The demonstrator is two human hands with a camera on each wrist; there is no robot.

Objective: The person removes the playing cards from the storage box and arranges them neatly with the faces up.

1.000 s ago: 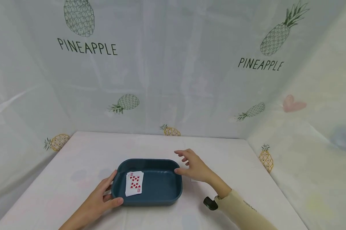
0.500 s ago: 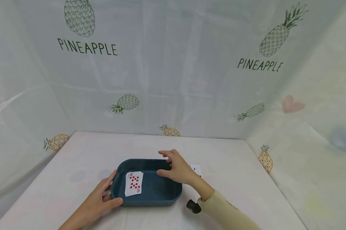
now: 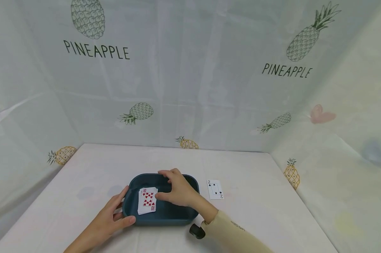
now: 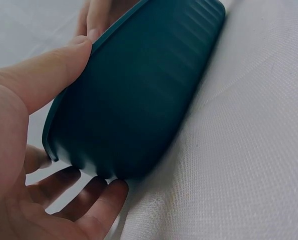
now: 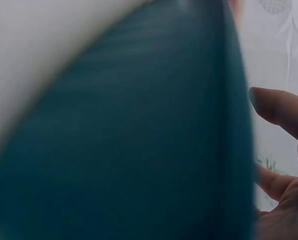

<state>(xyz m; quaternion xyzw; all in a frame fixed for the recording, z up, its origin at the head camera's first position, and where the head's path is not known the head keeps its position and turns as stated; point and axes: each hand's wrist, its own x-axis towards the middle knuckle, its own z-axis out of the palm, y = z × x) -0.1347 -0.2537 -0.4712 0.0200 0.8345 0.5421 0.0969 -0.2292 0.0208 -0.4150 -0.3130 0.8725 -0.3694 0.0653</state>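
Observation:
A dark teal tray [image 3: 165,222] with rounded corners stands on the white-covered table. Inside it, towards the left, a small stack of playing cards [image 3: 147,201] lies with the ten of hearts face up on top. My left hand [image 3: 109,214] grips the tray's left end; in the left wrist view its thumb [image 4: 71,55] lies at the rim and its fingertips touch the end wall. Over the tray reaches my right hand [image 3: 179,191], fingers and thumb spread apart with nothing between them. Its thumb overlaps the stack's right edge in the head view.
To the right of the tray, a single playing card [image 3: 215,189], a black two, lies face up on the table [image 3: 256,211]. A dark wrist camera [image 3: 197,231] sits under the right sleeve [image 3: 231,233]. Behind the table hangs a pale cloth [image 3: 203,88] printed with pineapples.
My right hand has moved left from the tray's right end to above the cards, uncovering the black two on the table. The left hand and the tray have stayed in place.

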